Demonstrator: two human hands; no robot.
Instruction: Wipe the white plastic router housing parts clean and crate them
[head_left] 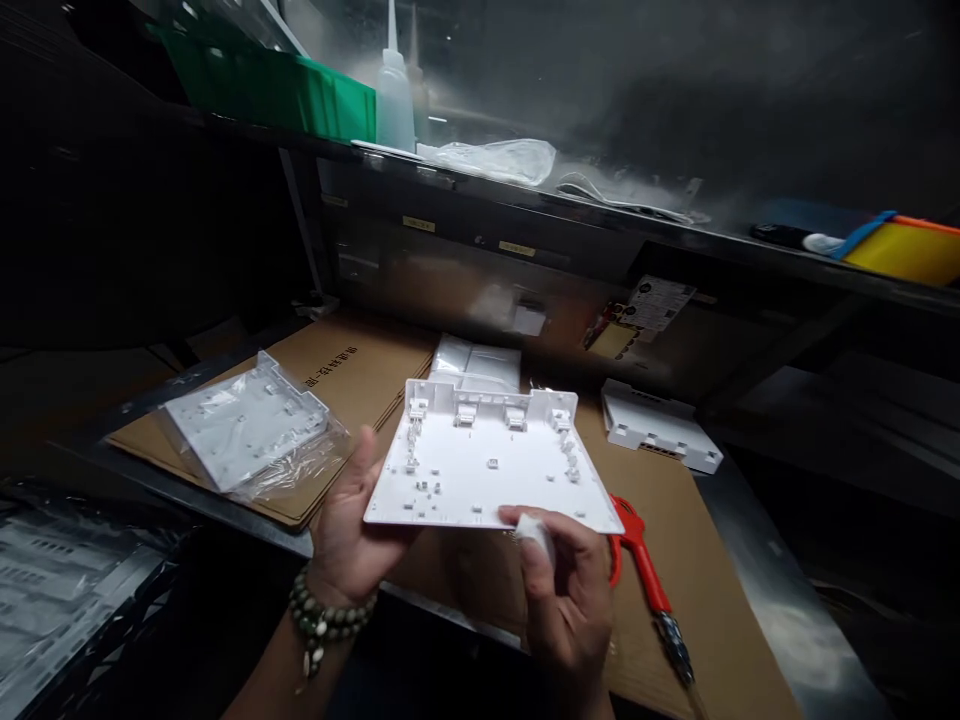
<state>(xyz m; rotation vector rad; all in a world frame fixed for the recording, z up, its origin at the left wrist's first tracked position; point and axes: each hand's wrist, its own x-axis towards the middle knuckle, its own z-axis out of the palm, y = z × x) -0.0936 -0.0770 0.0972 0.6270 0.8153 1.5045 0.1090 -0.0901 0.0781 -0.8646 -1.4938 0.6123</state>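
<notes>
A white plastic housing panel, its inner side with clips and small posts facing up, is held above the bench. My left hand grips it at the left edge, thumb up along the side and fingers underneath; a beaded bracelet circles that wrist. Pinched between the thumb and fingers of my right hand is a small white wad, perhaps cloth or tissue. The right index fingertip reaches the panel's front edge. Just right of the panel, a red tool with a loop handle lies on cardboard, partly hidden.
Left, a similar panel in a clear bag rests on stacked cardboard. A white assembled case sits at right, wrapped white pieces behind. The shelf above holds a green bin and a squeeze bottle. A crate of bagged parts stands lower left.
</notes>
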